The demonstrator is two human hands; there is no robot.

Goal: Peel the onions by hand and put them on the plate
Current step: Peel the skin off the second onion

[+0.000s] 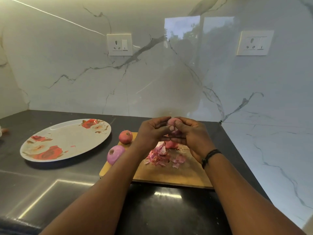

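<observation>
Pink, smooth round onion [171, 123] — pinched btwn L hand [152, 131] & R hand [189, 134]; papery skins [160, 155] below.

no readable text — none anywhere

Two bare forearms reach in from the bottom edge, with no sleeve showing on either as far as the frame runs. The right hand [189, 133] has a dark braided band [210, 156] wrapped round its wrist, thin and cord-like, with a small knot or bead on the near side. On the left hand [152, 131] short, pale fingernails show, and its wrist is bare.
</observation>
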